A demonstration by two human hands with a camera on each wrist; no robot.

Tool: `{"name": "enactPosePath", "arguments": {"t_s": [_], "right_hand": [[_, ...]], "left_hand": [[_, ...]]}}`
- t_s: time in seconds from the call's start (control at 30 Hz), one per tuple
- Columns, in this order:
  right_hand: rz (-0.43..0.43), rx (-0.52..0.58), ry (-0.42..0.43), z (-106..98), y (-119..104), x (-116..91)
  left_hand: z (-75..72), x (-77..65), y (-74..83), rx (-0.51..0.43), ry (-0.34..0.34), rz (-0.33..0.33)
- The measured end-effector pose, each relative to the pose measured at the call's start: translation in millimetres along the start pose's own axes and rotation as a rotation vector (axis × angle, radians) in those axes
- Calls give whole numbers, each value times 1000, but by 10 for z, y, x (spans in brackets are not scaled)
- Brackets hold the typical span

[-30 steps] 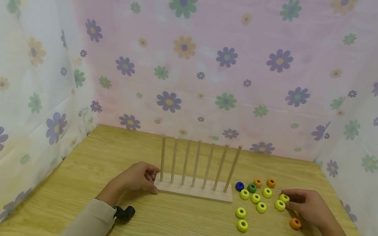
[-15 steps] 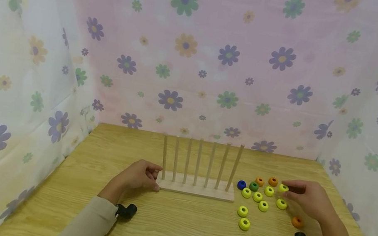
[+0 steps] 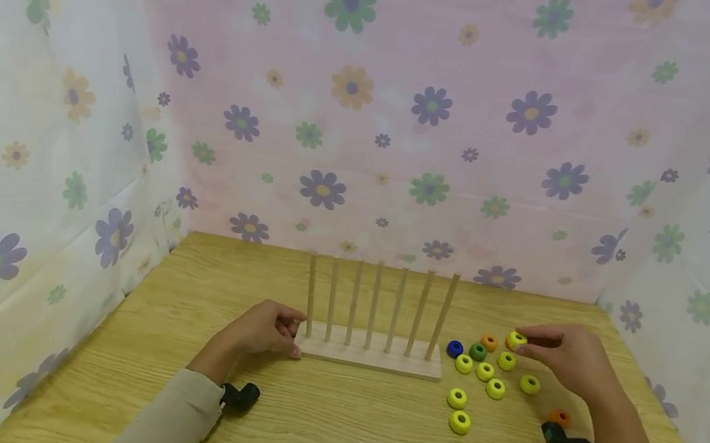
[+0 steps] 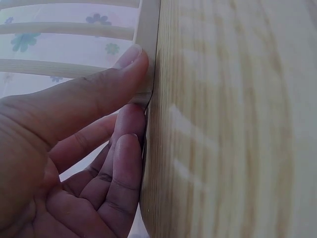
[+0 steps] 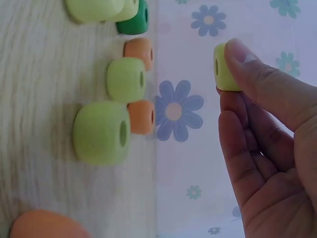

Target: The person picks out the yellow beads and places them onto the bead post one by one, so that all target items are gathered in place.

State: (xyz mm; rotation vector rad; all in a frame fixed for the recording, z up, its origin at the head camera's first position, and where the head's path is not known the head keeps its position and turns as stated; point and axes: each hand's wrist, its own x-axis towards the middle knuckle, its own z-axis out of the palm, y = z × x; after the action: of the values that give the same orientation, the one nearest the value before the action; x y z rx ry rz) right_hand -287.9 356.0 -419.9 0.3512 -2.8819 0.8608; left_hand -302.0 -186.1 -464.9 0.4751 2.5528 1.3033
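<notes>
At the left end of a wooden peg stand (image 3: 373, 360), my left hand (image 3: 260, 330) grips the base. In the left wrist view its thumb (image 4: 99, 96) lies on the base's edge, the other fingers curled at its end. Several upright pegs rise from the base, all bare. Between thumb and fingertips my right hand (image 3: 575, 363) pinches a yellow bead (image 5: 221, 69), raised off the table. Below and around it lie loose beads: several yellow ones (image 3: 485, 371), a green bead (image 3: 478, 352), a blue bead (image 3: 454, 348) and an orange bead (image 3: 489, 342). Another orange bead is mostly hidden behind the held one.
One orange bead (image 3: 559, 418) lies by my right wrist, partly covered by the wrist camera (image 3: 566, 441). Two yellow beads sit nearer the front, one of them a yellow bead (image 3: 460, 422). Flowered cloth (image 3: 404, 103) walls the wooden table (image 3: 318, 429) at the back and sides.
My right hand has picked up a yellow bead from the table's right side and carried it up and leftward, over an orange bead. The left hand keeps its hold on the stand.
</notes>
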Motion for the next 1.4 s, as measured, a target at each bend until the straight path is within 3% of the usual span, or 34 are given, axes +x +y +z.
{"name": "enactPosePath", "arguments": {"t_s": [0.4,0.63,1.4], "right_hand": [[-28,66,52,-93,-244,44],[-85,0,120,-113,-371,85],[-191,30,195,-240,-912,274]], "left_hand": [[32,21,19,-7,-13,23],[65,43,11,-17,-28,20],[6,-12,15,-2,-2,-7]]}}
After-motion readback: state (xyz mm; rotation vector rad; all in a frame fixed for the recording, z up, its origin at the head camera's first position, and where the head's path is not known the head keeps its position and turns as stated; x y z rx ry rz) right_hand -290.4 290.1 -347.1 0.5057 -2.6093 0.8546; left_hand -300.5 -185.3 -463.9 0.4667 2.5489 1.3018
